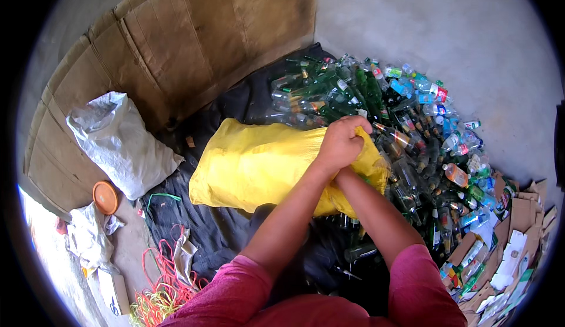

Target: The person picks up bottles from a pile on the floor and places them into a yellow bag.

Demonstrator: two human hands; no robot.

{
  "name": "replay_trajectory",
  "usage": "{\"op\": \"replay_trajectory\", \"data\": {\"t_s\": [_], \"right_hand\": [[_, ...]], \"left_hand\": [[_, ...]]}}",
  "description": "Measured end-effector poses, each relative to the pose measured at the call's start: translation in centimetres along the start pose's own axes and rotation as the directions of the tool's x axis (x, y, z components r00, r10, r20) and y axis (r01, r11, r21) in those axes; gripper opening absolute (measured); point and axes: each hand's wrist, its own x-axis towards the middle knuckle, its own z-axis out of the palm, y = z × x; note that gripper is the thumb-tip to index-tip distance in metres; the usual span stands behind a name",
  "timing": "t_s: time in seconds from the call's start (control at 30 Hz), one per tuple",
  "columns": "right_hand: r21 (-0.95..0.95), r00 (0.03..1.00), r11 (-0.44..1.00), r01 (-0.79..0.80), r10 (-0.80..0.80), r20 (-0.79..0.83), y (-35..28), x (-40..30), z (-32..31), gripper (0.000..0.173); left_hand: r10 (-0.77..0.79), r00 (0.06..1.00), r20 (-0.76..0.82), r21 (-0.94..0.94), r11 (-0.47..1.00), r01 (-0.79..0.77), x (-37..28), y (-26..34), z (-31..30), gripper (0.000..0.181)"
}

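A filled yellow woven sack (260,163) lies on its side before me, its gathered end to the right. My left hand (342,141) is closed in a fist on the sack near that end. My right forearm (375,208) crosses beneath my left wrist, and its hand is hidden behind the left arm and the folds. Under the sack spreads a black sheet (207,227). Just beyond and to the right of the sack, a heap of glass bottles (353,88), many of them green, reaches close to my left hand.
Plastic bottles (457,174) lie along the grey wall (423,22), with flattened cardboard (523,214) at right. Cardboard sheets (212,31) line the back left. A white woven sack (128,150), an orange-brown round lid (105,197) and tangled red and yellow twine (163,283) are at left.
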Motion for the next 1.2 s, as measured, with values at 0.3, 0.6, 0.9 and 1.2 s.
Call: {"op": "replay_trajectory", "data": {"t_s": [0.3, 0.6, 0.9, 1.2], "right_hand": [[0.170, 0.987, 0.976, 0.137, -0.148, 0.056, -0.5, -3.2, -6.1, 0.046], [0.065, 0.991, 0.992, -0.109, 0.114, -0.068, 6.6, -18.3, -19.7, 0.055], [-0.590, 0.974, 0.801, -0.106, -0.035, -0.223, 15.3, -23.6, -22.3, 0.045], [-0.724, 0.993, 0.688, -0.058, -0.033, -0.111, 16.3, -24.6, -22.5, 0.044]], "left_hand": [[-0.090, 0.996, -0.012, -0.246, 0.966, 0.085, 0.5, -1.3, -0.6, 0.035], [-0.273, 0.941, 0.201, -0.205, 0.927, 0.313, -0.2, 0.1, 0.1, 0.037], [-0.230, 0.945, 0.231, -0.085, 0.963, 0.255, -0.4, -2.3, 2.1, 0.043], [-0.236, 0.953, 0.188, 0.121, 0.969, 0.216, -0.2, -2.2, 3.3, 0.026]]}}
